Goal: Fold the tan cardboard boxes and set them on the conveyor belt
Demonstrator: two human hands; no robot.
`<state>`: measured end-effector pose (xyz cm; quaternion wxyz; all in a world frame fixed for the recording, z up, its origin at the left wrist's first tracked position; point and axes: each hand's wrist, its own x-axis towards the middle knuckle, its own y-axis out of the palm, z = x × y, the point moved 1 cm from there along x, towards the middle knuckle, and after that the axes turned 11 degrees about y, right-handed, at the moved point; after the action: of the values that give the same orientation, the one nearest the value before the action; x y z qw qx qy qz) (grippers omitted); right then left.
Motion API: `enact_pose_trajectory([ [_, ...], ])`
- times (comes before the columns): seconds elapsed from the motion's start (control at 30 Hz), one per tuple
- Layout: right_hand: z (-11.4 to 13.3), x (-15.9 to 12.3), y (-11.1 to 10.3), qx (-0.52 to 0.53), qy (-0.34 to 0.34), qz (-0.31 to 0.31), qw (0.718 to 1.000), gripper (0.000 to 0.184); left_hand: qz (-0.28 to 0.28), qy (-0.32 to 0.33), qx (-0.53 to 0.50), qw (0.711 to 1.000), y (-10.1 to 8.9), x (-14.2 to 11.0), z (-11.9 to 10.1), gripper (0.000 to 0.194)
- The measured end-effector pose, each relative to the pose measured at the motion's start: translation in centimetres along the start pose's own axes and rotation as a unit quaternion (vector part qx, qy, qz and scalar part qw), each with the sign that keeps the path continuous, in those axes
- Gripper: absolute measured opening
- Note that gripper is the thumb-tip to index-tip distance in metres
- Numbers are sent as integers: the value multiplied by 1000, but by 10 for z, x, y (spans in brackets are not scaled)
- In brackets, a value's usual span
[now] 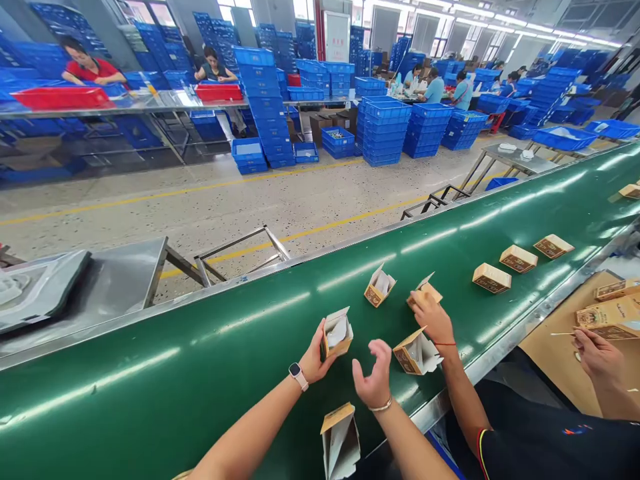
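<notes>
Starting at your far left, you have a steel table (107,287) bearing a grey tray (40,287), just past the green conveyor belt (165,380). Farther off, workers sit at benches with red tubs (60,98), among tall stacks of blue crates (383,130). Your left hand (314,357), wearing a pink watch, grips a small cardboard box (337,335), open at the top with white paper inside. Your right hand (373,375) is empty and curled, just beside that box; your hands are apart. A second open box (340,443) lies on the belt below them. Farther right, a co-worker's hand (433,320) touches a third box (424,291), between a fourth open box (380,287) and a fifth (417,353). Closed boxes (493,278) sit in a row beyond, with green belt showing between them. A metal rail (480,363) runs along the near edge, and past it a co-worker's other hand (595,357) holds a thin stick over a brown cardboard sheet (560,353).
</notes>
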<state>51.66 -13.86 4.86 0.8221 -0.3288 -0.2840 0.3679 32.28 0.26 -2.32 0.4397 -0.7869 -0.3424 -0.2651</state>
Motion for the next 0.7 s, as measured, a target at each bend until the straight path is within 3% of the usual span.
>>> enact_pose_trajectory([
  [0.1, 9, -22, 42, 8, -48, 58, 997, 70, 30, 24, 31, 999, -9, -14, 7, 62],
  [0.17, 7, -22, 59, 5, -85, 98, 991, 72, 73, 2, 59, 996, -13, -12, 8, 50],
  [0.27, -2, -8, 67, -5, -109, 120, 987, 70, 163, -49, 71, 983, -15, 3, 3, 37],
  [0.37, -7, 5, 67, 1, -127, 118, 985, 59, 197, -79, 61, 975, -14, 23, -8, 41],
  [0.43, -5, 11, 66, 8, -137, 117, 984, 49, 198, -100, 48, 974, -13, 35, -14, 43],
  [0.6, 6, 20, 63, 52, -97, 126, 986, 23, 183, -135, -50, 973, -4, 52, -14, 22],
  [0.7, 6, 20, 65, 152, -20, 77, 985, 24, 78, -193, -142, 968, 7, 50, -10, 16],
])
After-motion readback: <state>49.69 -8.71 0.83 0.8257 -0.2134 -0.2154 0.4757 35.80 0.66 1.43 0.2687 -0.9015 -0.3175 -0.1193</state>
